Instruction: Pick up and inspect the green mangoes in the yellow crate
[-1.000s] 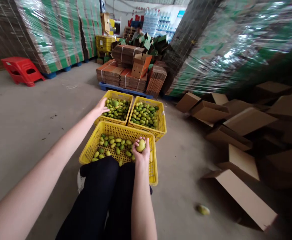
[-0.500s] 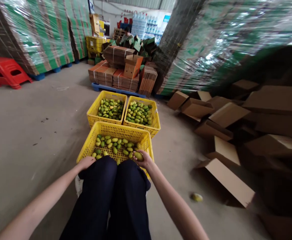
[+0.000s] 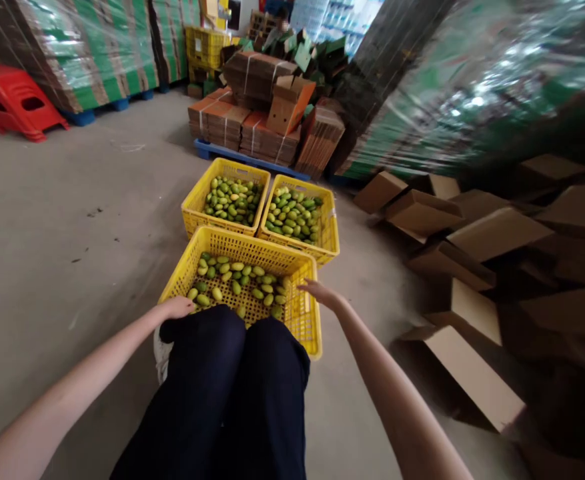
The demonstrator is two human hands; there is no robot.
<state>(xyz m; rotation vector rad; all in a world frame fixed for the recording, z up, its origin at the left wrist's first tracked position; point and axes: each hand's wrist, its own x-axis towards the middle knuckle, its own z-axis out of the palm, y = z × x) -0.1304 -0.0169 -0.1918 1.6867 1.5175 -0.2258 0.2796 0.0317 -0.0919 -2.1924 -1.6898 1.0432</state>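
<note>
A yellow plastic crate stands before my knees, with green-yellow mangoes spread loosely over its slotted floor. My left hand is closed at the crate's near left corner, beside my knee, and its fingertips are partly hidden. Over the crate's right rim, my right hand is empty, its fingers stretched out toward the inside. Behind this crate, a left rear crate and a right rear crate stand side by side, each holding many mangoes. My dark-trousered knees hide the near edge of the front crate.
Bundled flat cardboard is stacked on a blue pallet behind the crates. Open cardboard boxes lie heaped at right. A red stool stands at left, near wrapped pallet loads. A person is far back.
My right hand has let go of a mango and moved right, to the crate's rim. A blurred mango near the floor at right is out of sight now. My left hand stays put.
</note>
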